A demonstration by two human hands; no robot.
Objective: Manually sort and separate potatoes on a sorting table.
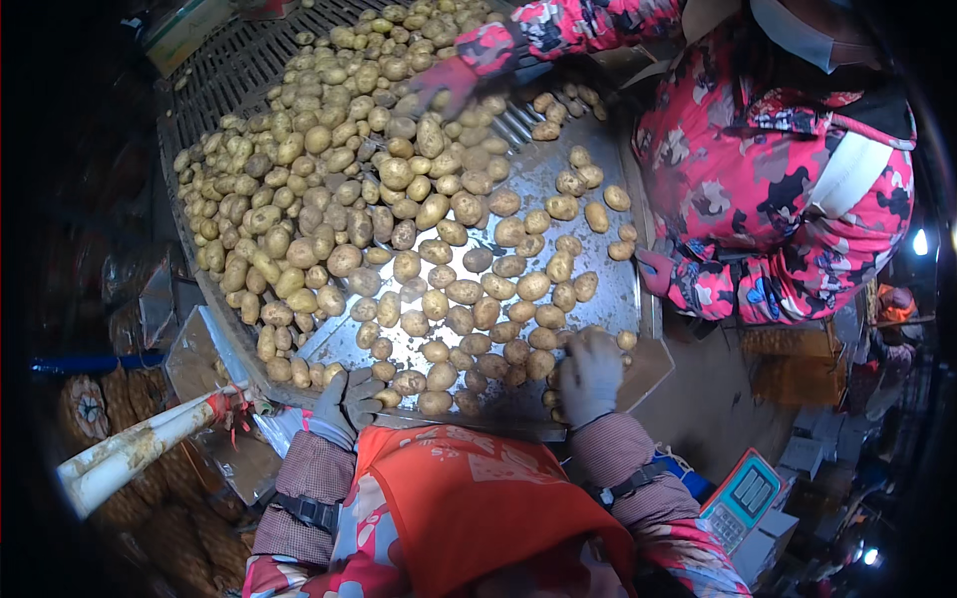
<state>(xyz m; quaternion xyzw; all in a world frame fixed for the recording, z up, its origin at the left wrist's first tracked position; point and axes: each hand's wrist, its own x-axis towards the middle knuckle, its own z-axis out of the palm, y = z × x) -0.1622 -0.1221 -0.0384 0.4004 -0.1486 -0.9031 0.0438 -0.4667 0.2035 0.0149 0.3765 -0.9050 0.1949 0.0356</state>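
Observation:
Many soil-marked potatoes (448, 291) lie before me on a metal sorting table (333, 344). They are heaped at the far left and spread in a single layer closer to me. My left hand (348, 404), in a grey work glove, rests at the near rim with its fingers apart, beside a few potatoes. Over potatoes at the table's near right corner is my right hand (592, 380), gloved and slightly blurred. Its back faces up and its fingertips are hidden, so whether it grasps a potato cannot be told.
A co-worker (748, 172) in pink camouflage clothing stands at the right side, one gloved hand (445, 86) reaching over the heap. White pipes (142, 448) jut out at left. A calculator-like device (740, 499) and cardboard boxes (792, 366) are at right. The far table has slats (247, 56).

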